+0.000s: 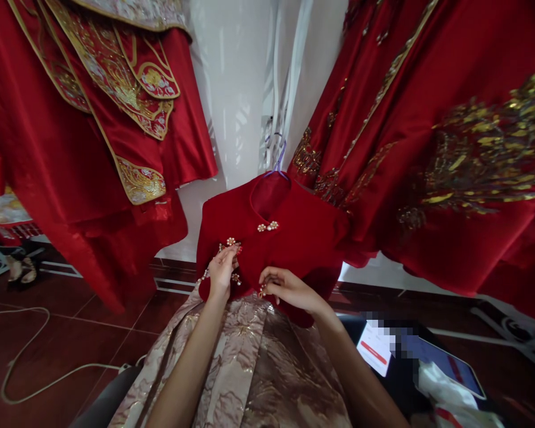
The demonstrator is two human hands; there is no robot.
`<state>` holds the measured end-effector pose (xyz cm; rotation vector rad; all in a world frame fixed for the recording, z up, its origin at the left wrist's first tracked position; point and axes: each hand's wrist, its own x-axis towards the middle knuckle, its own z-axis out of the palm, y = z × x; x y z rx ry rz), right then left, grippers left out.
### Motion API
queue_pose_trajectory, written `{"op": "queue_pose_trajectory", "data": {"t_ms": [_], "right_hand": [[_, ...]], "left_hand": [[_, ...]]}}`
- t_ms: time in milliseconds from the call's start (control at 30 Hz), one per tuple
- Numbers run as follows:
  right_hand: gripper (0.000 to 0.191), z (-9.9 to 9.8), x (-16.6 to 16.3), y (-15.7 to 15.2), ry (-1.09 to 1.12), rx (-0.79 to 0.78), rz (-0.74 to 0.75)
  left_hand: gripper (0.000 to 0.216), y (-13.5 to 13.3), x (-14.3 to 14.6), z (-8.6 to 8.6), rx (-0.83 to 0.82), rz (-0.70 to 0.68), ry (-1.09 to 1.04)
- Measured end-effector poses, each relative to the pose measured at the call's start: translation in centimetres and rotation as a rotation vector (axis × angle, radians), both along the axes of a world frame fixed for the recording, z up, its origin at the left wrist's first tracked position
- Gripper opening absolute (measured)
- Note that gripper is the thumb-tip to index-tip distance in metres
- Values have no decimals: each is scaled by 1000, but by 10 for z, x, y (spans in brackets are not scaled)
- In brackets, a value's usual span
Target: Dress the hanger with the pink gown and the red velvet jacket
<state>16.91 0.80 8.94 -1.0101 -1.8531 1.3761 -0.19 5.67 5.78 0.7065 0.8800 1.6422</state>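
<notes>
A small red velvet jacket [294, 235] with a stand collar hangs on a purple hanger [277, 163] in front of me, over a pale brocade skirt [245, 362]. Pearl and gold clasps [267, 226] run down its slanted front. My left hand [222, 272] pinches the jacket's front edge beside a lower clasp [230, 242], fingers closed. My right hand [286, 288] pinches the fabric near the hem at another small clasp, fingers curled shut.
Red gowns with gold embroidery hang at the left [93, 119] and right [450, 148]. A white wall panel [241, 89] stands behind. A white cable [27, 356] loops across the dark red floor. A phone [446, 362] and papers lie at the lower right. Shoes [22, 268] sit far left.
</notes>
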Motion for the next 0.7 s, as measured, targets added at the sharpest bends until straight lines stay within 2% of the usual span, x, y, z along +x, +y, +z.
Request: {"op": "queue_pose_trajectory", "data": {"t_ms": [133,233,300,367,433,500,600,700], "right_hand": [[10,1,0,0,-7,5,6],[9,6,7,-2,-23,-11,57],[12,12,16,-5,-36,-57,131],[17,18,28,-8,-47,-118,210],[21,24,40,-11,-59,-168,264],[23,28,53,-13,-74,-193,287],[25,32,69,-15,-82,-199,278],[27,32,82,-15,-92,-212,258]], "left_hand": [[35,-1,2,-2,6,44,26],[35,-6,3,8,7,-46,135],[32,-8,6,22,102,-93,308],[25,-8,12,38,301,-91,540],[19,-5,20,53,515,-41,793],[18,0,27,65,650,47,1037],[18,7,30,77,715,158,1337],[19,11,24,86,751,136,1604]]}}
